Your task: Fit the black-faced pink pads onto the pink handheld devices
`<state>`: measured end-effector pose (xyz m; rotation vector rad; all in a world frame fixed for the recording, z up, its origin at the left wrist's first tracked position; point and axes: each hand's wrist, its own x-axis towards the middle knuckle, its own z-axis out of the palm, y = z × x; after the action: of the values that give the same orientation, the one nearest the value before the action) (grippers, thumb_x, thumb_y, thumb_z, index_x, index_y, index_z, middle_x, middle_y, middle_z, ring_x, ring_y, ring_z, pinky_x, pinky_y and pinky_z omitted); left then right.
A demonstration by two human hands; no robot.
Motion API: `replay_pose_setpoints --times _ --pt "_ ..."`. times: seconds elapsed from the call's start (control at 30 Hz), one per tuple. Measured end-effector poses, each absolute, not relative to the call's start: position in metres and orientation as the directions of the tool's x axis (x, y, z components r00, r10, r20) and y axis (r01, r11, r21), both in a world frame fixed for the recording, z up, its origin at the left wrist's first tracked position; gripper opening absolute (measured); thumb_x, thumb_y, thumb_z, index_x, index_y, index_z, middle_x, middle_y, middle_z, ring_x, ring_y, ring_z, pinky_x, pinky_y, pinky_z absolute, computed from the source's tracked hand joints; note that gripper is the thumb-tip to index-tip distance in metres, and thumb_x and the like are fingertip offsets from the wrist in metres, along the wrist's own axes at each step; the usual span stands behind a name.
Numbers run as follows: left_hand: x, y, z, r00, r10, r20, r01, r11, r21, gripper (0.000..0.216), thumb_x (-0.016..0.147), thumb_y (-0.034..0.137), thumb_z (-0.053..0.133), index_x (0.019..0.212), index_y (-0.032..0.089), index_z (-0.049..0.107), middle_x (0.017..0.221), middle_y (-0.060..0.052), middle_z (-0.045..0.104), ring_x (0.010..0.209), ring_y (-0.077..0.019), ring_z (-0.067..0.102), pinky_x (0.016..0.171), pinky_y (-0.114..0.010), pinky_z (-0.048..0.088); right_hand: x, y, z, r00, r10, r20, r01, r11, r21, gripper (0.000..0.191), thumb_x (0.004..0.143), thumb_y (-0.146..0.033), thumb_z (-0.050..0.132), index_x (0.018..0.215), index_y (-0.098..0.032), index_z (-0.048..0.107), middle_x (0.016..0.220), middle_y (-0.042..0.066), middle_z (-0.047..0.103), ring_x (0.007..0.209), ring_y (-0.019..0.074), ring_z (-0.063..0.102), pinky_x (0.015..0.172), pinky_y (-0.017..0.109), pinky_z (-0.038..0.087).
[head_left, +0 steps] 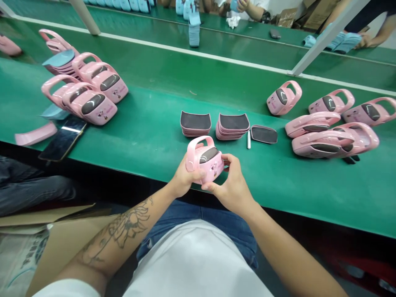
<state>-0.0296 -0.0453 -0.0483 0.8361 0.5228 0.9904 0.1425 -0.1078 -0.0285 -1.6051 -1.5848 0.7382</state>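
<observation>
Both hands hold a pink plastic housing point(213, 168) with a loop handle, a dark glossy window and a small cartoon print, over the table's near edge. My left hand point(185, 175) is closed round its left side, thumb across the front. Thumb and fingers of my right hand point(233, 181) grip its right end; some fingertips are hidden behind it. Just beyond stand two stacks of curved pink-rimmed dark panels, a left stack point(195, 123) and a right stack point(232, 124). One single panel point(264, 134) lies flat beside a small white stick point(248, 140).
Several similar pink housings stand in a left group point(99, 108) and a right group point(324, 138) on the green table point(148, 140). A phone point(63, 138) and a curved pink strip point(35, 134) lie at left. Across the table, other people handle light-blue parts point(346, 42).
</observation>
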Motion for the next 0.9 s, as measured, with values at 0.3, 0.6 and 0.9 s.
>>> replay_pose_setpoints --times 0.3,0.6,0.9 --pt "-0.036 -0.034 -0.034 0.603 0.758 -0.249 -0.386 0.551 0.74 0.053 0.081 0.043 0.076 0.123 0.012 0.067 0.102 -0.012 0.077 0.079 -0.0252 0.074 0.072 -0.036 0.061 0.175 -0.094 0.0 -0.334 0.897 0.288 0.624 0.44 -0.646 0.072 0.094 -0.044 0.074 0.158 -0.033 0.042 0.147 0.013 0.054 0.139 0.0351 0.054 0.116 0.056 0.048" --pt "-0.031 -0.032 -0.028 0.614 0.759 -0.216 -0.413 0.542 0.732 0.048 0.081 0.039 0.072 0.122 0.014 0.068 0.113 -0.012 0.076 0.1 -0.0303 0.073 0.087 -0.04 0.059 0.165 -0.085 0.014 -0.379 0.889 0.256 0.696 0.456 -0.554 0.062 0.09 -0.037 0.077 0.143 -0.022 0.05 0.131 0.017 0.059 0.122 0.0377 0.06 0.102 0.058 0.053" --pt "-0.026 -0.043 -0.027 0.49 0.817 -0.303 -0.455 0.537 0.711 0.046 0.075 0.036 0.075 0.113 0.01 0.073 0.105 -0.013 0.077 0.096 -0.0289 0.072 0.086 -0.038 0.058 0.159 -0.089 0.011 -0.353 0.9 0.256 0.77 0.435 -0.467 0.059 0.083 -0.031 0.08 0.131 -0.022 0.047 0.125 0.017 0.059 0.113 0.0389 0.06 0.093 0.055 0.05"
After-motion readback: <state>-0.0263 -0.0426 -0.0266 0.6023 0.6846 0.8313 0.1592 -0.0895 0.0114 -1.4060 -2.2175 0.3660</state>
